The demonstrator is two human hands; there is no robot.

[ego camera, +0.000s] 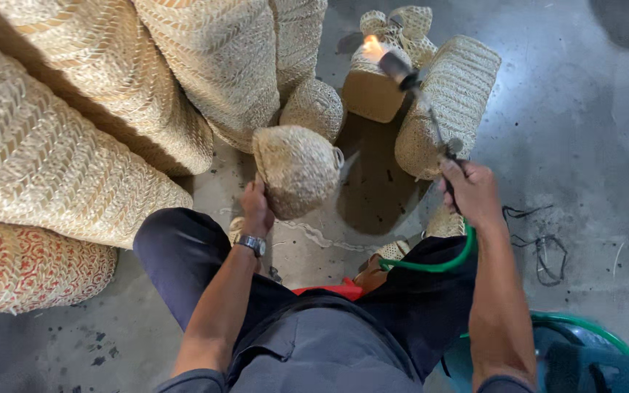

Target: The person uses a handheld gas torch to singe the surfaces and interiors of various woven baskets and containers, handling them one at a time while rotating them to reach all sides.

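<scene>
Holding a small woven basket up in my left hand, fingers wrapped on its lower left side, the rest of it clear of my knees. Its rounded bottom faces the camera and a small loop handle shows at its right edge, so I judge it's tipped to expose the outer weave. Right hand is clenched on the grip of a gas torch, wand angled up and away from me, flame lit at the tip. Green hose runs from the grip down across my right thigh and off toward the lower right.

Flame sits well apart from the held basket, right by the small boxy bag with bows and the tall woven bag on the floor. That side is tight.

Large woven baskets are piled along my left and ahead, close to my left knee; a red-patterned one sits lowest. A round little basket stands just behind the one I'm holding.

Open room: bare concrete floor to the right, apart from loose black cord. Blue-green stool edge at lower right.
</scene>
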